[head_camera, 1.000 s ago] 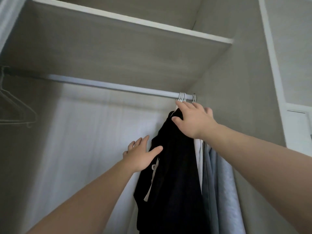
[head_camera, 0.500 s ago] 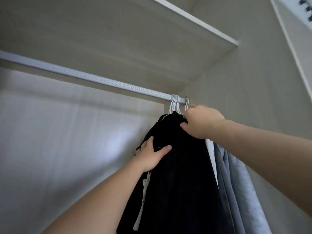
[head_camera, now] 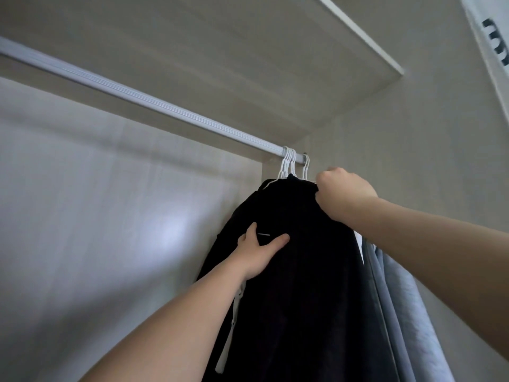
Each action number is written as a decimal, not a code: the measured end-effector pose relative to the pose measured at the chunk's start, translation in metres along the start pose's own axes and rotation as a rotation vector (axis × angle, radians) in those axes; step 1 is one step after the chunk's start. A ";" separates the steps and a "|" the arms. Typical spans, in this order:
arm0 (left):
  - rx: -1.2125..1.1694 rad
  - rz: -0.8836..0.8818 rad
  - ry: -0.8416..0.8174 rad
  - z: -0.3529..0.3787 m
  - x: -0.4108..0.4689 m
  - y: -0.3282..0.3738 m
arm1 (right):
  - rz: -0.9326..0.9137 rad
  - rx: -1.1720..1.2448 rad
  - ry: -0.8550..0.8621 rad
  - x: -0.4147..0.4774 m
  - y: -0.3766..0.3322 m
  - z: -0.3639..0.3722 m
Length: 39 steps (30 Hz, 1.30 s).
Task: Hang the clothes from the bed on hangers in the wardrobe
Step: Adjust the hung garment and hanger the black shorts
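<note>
Wardrobe interior, seen from below. The black soft-cloth garment (head_camera: pixel 303 285) hangs from one of the white wire hangers (head_camera: pixel 288 164) bunched at the right end of the pale ribbed metal rail (head_camera: pixel 165 106). It is just beside the grey-blue garments (head_camera: pixel 399 304) hung nearer the side wall (head_camera: pixel 413 161). My right hand (head_camera: pixel 344 195) is closed in a fist on the garment's top, just under the hanger hooks. My left hand (head_camera: pixel 259 253) pinches a fold lower down between thumb and fingers. Judged stage: this piece is hung and wants only straightening and release. Any clothes not yet hung lie out of view, so I cannot tell what remains.
</note>
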<state>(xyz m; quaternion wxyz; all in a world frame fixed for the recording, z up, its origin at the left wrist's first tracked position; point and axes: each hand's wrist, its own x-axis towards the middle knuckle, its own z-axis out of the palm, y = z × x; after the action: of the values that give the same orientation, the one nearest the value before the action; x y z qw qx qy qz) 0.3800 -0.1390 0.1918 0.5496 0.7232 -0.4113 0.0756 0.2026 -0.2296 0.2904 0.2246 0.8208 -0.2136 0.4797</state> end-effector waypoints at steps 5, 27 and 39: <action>0.010 0.018 0.004 -0.006 -0.004 -0.001 | -0.023 -0.088 0.072 0.001 -0.009 0.006; 0.265 0.417 0.428 -0.028 -0.020 0.017 | -0.033 0.176 0.294 -0.017 -0.002 -0.028; 0.169 0.727 0.551 0.003 -0.046 0.060 | -0.057 0.108 0.313 -0.118 0.100 -0.077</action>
<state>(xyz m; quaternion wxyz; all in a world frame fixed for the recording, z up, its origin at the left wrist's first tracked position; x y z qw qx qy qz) 0.3086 -0.1218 0.2088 0.5152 0.5273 -0.4692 0.4861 0.0403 -0.2505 0.2365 0.2244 0.7526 -0.1266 0.6060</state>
